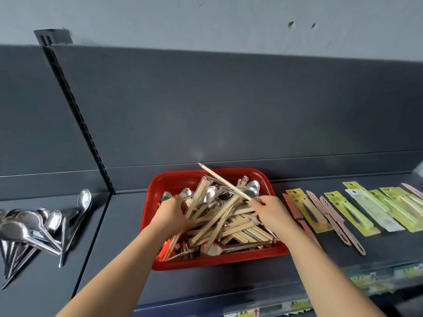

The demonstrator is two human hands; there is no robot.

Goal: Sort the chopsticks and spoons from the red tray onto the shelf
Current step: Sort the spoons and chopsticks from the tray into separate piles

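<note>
A red tray (174, 179) sits on the dark shelf (123, 225), heaped with wooden chopsticks (231, 223) and metal spoons (210, 194). My left hand (174, 213) is down in the left side of the heap, fingers curled around a bundle of chopsticks. My right hand (272, 212) is over the tray's right edge and pinches one chopstick (225, 183), which points up and to the far left above the pile. A pile of metal spoons (34, 227) lies on the shelf to the left.
Packaged peelers in yellow-green cards (357, 209) and pink knives (332, 216) lie in a row on the shelf right of the tray. A slotted upright post (75, 110) divides the dark back panel. The shelf's front edge carries price labels (242, 313).
</note>
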